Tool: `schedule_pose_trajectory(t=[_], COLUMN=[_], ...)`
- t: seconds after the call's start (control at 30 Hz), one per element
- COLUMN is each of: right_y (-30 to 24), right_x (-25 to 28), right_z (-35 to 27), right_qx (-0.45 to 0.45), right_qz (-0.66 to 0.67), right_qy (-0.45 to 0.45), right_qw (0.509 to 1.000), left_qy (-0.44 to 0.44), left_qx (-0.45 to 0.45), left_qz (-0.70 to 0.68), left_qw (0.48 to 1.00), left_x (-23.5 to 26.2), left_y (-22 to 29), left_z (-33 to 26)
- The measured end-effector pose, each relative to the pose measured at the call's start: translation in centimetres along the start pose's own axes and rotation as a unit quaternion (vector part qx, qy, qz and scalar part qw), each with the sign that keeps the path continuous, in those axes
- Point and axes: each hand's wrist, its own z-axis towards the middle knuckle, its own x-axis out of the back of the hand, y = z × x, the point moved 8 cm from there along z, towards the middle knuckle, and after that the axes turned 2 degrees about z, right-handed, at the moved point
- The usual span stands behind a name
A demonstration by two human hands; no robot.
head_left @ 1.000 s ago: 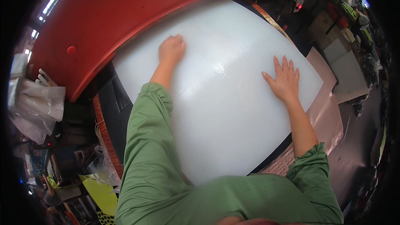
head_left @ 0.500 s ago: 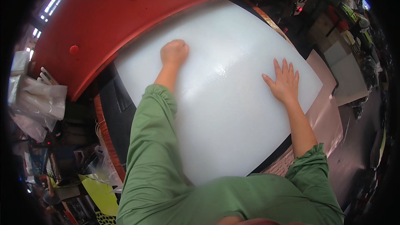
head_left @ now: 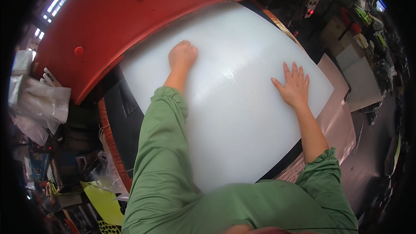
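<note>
Surface: a large translucent white plastic sheet (head_left: 234, 117), smooth and faintly glossy, lies flat over a dark work table (head_left: 123, 121); a faint grid texture shows near its middle
Under the sheet: a pale pink sheet (head_left: 336, 117) sticks out at the right edge, matte, with squared corners
Room: a cluttered workshop; a broad red curved metal panel (head_left: 143, 21) with round red knobs arcs along the far side of the white sheet
Left side: crumpled clear plastic bags (head_left: 37, 104), and lower down a yellow-green flat piece (head_left: 104, 199)
Right side: shelves of small tools and boxes, too small to tell apart
Left hand (head_left: 182, 55): curled into a loose fist, knuckles pressed on the far part of the white sheet, gripping nothing that shows
Right hand (head_left: 294, 89): flat on the sheet near its right edge, palm down, fingers spread wide, holding nothing
Sleeves: loose green fabric (head_left: 162, 156), gathered at the cuffs
</note>
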Motion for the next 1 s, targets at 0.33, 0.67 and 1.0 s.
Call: schedule_pose_trajectory(t=[0.33,0.67,1.0], right_y=[-0.1,-0.1,0.2], right_x=[0.0,0.0,0.7], right_z=[0.0,0.1,0.2], right_qx=[-0.001,0.001,-0.006], right_qz=[-0.002,0.0,0.01], right_qy=[-0.007,-0.006,-0.028], right_qw=[1.0,1.0,1.0], left_qy=[-0.021,-0.019,-0.121], left_qx=[0.014,-0.008,-0.063], left_qz=[-0.003,0.013,0.013], left_qw=[1.0,1.0,0.991], left_x=[-1.5,-2.3,-1.6], left_y=[-1.0,-1.7,0.1], left_z=[0.1,0.3,-1.7])
